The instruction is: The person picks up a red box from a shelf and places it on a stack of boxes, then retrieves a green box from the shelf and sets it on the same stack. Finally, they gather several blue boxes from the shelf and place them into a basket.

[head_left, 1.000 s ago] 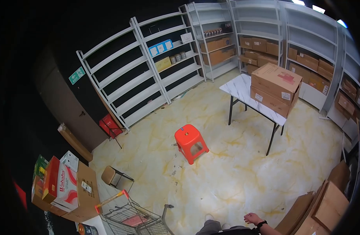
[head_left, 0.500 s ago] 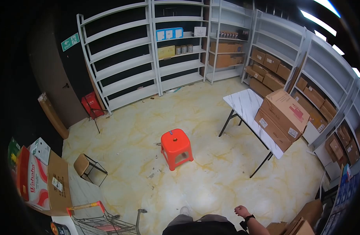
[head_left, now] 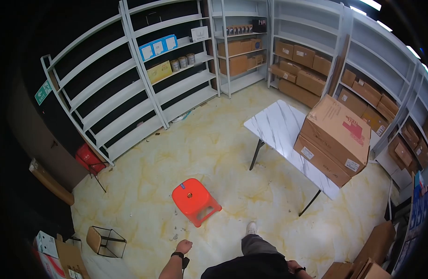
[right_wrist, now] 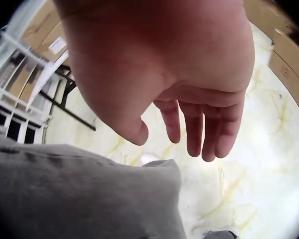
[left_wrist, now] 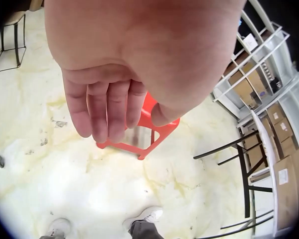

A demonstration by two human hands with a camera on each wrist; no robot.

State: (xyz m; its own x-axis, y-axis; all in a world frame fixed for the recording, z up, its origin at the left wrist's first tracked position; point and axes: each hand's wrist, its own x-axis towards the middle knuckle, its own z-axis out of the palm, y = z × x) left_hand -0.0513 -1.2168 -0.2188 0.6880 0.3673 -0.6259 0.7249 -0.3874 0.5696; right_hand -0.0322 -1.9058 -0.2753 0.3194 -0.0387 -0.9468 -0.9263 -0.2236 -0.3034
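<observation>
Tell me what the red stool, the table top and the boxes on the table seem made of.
Red stool: likely moulded plastic, going by its even colour, slight sheen and one-piece shape. Table top: white with grey veins, a marble look, possibly only laminate; its thin legs look like black metal. Boxes: brown matte cardboard, with paper labels.

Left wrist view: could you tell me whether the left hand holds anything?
No, the left hand hangs empty, fingers loose, before the red plastic stool.

Downward head view, close wrist views, floor [head_left: 223, 139] in common.
</observation>
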